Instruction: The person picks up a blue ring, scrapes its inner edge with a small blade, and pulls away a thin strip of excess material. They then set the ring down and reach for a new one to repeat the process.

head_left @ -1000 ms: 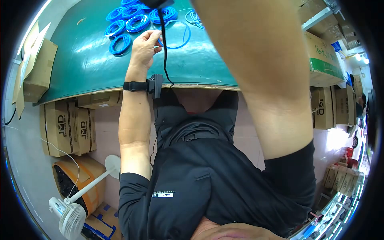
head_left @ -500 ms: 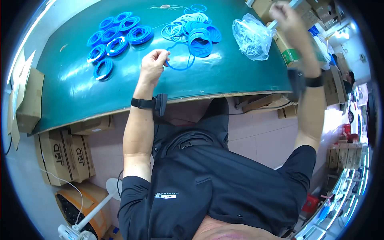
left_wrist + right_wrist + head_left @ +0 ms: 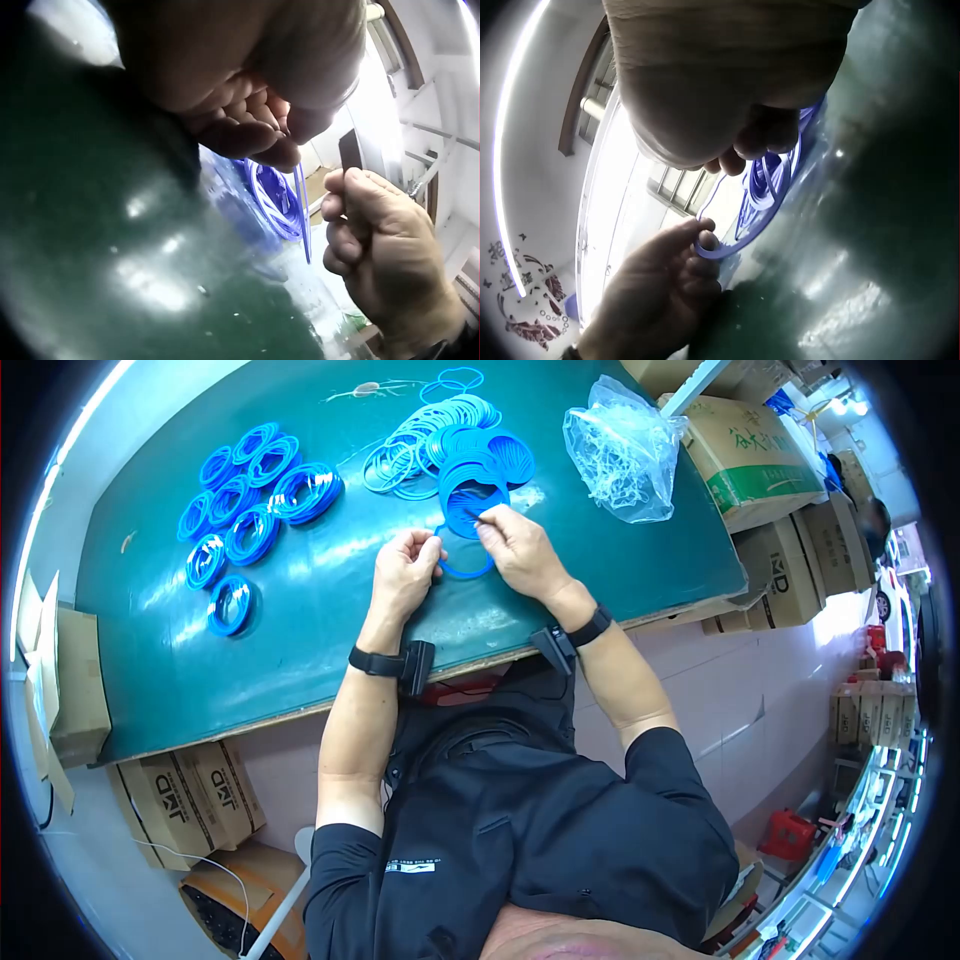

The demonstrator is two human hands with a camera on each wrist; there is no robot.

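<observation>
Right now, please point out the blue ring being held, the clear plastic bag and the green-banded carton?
Held blue ring (image 3: 465,576): head view, near edge.
Clear plastic bag (image 3: 612,402): head view, upper part.
Green-banded carton (image 3: 757,444): head view, printed side.

The held blue ring (image 3: 466,575) looks smooth, the tabletop (image 3: 300,650) glossy, the bag (image 3: 625,455) crinkled clear plastic

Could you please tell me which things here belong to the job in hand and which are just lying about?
Seemingly part of the job:
blue ring pinched by the left hand
pile of loose blue rings
coiled blue bundles, probably
clear bag of pale strips, perhaps

Seemingly just lying about:
JMD cartons
green-banded cardboard box
</observation>
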